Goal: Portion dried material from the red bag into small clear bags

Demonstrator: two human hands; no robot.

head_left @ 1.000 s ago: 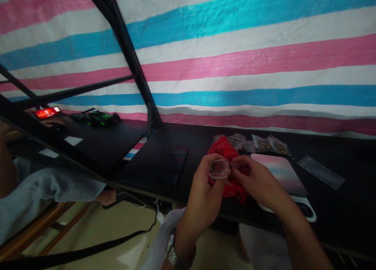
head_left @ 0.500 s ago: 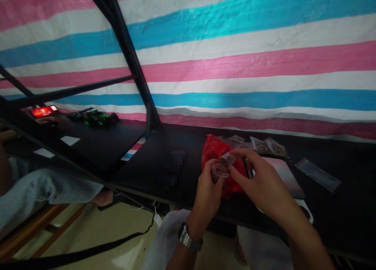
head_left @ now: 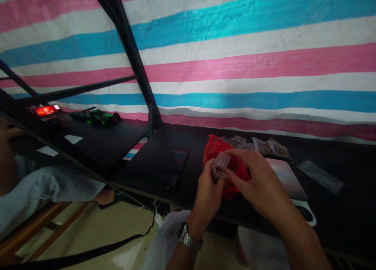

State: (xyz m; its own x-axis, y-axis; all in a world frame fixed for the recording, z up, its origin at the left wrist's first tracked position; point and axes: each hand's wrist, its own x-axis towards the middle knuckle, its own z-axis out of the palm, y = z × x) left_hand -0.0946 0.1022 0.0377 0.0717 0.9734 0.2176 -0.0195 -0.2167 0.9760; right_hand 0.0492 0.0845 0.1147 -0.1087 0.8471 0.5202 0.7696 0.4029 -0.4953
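Note:
My left hand is closed around a small clear plastic bag with its mouth open and something dark inside. A second small clear plastic piece, a bag or a little cup, tilts at that mouth. My right hand pinches at these two from the right, thumb near the bag's rim. Exactly which edge its fingertips grip is hard to make out. Right behind both hands a crumpled red plastic bag lies on the black table.
Several clear packets of small brownish bits lie behind. To the right are a pale flat case and an empty clear sleeve. A dark phone lies left. Beyond a black frame are a green model car and a seated person.
The small clear piece has tipped from lying sideways to standing more upright over the bag's mouth. My right fingers have shifted slightly with it. My left hand has hardly moved.

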